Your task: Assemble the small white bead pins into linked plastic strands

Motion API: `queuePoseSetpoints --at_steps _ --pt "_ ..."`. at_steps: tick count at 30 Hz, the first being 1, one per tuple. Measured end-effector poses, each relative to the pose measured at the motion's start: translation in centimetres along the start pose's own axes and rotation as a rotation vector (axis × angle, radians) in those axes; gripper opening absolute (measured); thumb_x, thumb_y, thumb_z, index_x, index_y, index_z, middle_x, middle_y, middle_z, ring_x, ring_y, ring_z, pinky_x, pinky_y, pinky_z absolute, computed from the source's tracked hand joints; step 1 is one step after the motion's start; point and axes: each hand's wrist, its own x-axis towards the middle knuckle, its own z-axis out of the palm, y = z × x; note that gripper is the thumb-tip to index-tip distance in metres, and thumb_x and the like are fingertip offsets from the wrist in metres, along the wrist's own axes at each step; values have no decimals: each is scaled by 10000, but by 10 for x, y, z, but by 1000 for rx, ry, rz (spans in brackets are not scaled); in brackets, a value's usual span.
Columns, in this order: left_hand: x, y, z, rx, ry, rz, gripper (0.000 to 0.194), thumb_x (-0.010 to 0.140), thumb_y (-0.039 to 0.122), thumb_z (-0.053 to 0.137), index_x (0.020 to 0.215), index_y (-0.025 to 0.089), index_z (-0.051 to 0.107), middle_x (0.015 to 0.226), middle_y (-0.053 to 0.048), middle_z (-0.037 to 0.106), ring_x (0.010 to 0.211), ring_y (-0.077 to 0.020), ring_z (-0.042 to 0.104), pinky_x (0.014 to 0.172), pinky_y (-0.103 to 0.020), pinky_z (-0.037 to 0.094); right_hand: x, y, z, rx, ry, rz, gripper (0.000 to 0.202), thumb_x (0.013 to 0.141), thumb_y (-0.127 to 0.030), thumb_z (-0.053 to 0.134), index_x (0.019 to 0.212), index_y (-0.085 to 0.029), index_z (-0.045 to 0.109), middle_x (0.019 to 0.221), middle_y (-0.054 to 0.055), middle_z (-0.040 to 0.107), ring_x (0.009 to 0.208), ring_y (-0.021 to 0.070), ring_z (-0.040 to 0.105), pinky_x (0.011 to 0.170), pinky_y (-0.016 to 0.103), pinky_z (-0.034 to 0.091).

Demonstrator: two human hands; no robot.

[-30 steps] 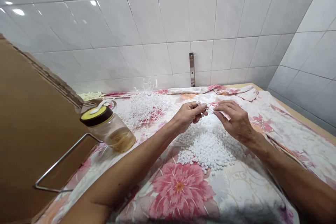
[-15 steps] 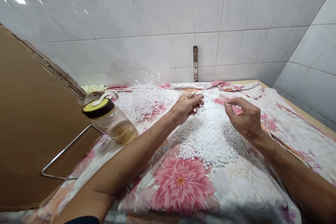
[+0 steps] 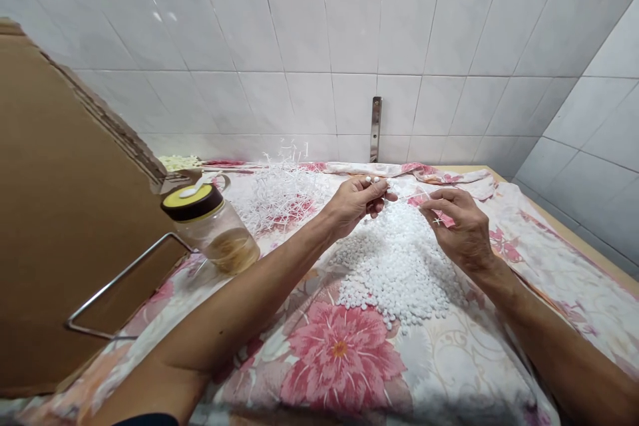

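My left hand (image 3: 357, 206) is closed in a pinch, with a few small white beads (image 3: 375, 180) showing at its fingertips. Over to the right, my right hand (image 3: 462, 229) pinches a thin white plastic stem (image 3: 413, 195), which stretches toward the left fingertips; a small forked end shows beneath the right fingers. Whether the stem touches a bead is too small to tell. Below both hands spreads a heap of small round white beads (image 3: 404, 273). A tangled pile of thin white stems (image 3: 284, 196) lies left of my left hand.
A floral cloth (image 3: 344, 353) covers the table. At left stand a clear jar (image 3: 229, 246) with a yellow-and-black lid and brownish contents, a metal wire frame (image 3: 120, 273) and a tall cardboard box (image 3: 64, 226). A tiled wall (image 3: 299, 26) closes off the back.
My right hand has moved slightly left, nearer to my left hand, and a white stem now shows between them. The view has shifted a little.
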Motion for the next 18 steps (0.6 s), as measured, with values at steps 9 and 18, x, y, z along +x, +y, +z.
queuePoseSetpoints --at_steps 9,18 --pt "-4 12 -2 47 -59 62 327 770 332 860 937 109 689 859 -101 762 616 -101 614 579 -253 488 1 22 7 -88 -138 -165 116 967 -208 661 916 -251 755 1117 91 729 1085 279 644 957 484 530" --pt "-2 0 0 378 27 148 276 817 396 780 798 125 733 737 -48 717 492 -61 471 447 -216 334 1 14 24 -156 -228 -238 147 1015 -170 585 987 -209 723 1093 101 748 1075 270 606 914 430 491"
